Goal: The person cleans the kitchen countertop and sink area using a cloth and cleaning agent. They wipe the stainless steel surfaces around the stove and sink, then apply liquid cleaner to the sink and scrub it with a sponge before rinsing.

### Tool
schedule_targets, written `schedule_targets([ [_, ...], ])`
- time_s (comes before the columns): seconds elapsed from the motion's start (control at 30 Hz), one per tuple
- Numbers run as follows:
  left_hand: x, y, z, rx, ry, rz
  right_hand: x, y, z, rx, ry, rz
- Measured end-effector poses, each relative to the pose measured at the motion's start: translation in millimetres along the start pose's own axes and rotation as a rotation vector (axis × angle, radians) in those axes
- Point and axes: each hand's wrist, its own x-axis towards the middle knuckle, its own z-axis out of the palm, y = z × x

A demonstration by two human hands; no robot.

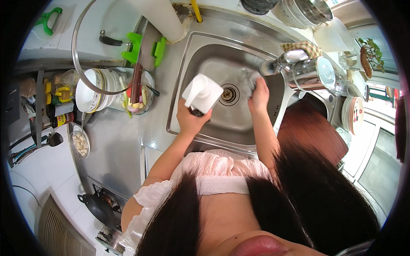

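Over the near left part of the steel sink (243, 134), my left hand (191, 123) is closed around a white pump bottle (204, 93). Its squarish top faces up and hides most of its body. My right hand (259, 97) is over the right side of the basin, fingers closed on a grey, crumpled scrubber (246, 81). Blur leaves it unclear whether that is cloth or wire wool. The drain (229, 94) shows between the two hands, to the right of the bottle.
A faucet (277, 64) reaches in from the right rim, beside a checked cloth (305, 48) and a clear jar (311, 74). Stacked white bowls (89, 91) and a glass container of vegetables (139, 102) stand left. A brown board (311, 128) leans at right.
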Motion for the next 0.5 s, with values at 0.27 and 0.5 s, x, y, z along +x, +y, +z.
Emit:
schedule_targets([
  [0.27, -39, -46, -18, -0.017, 0.011, 0.02, 57, 74, 173, -0.88, -0.419, -0.839],
  [0.5, -31, -40, -23, -0.066, -0.112, -0.111, 102, 111, 172, -1.522, -0.51, -1.225],
])
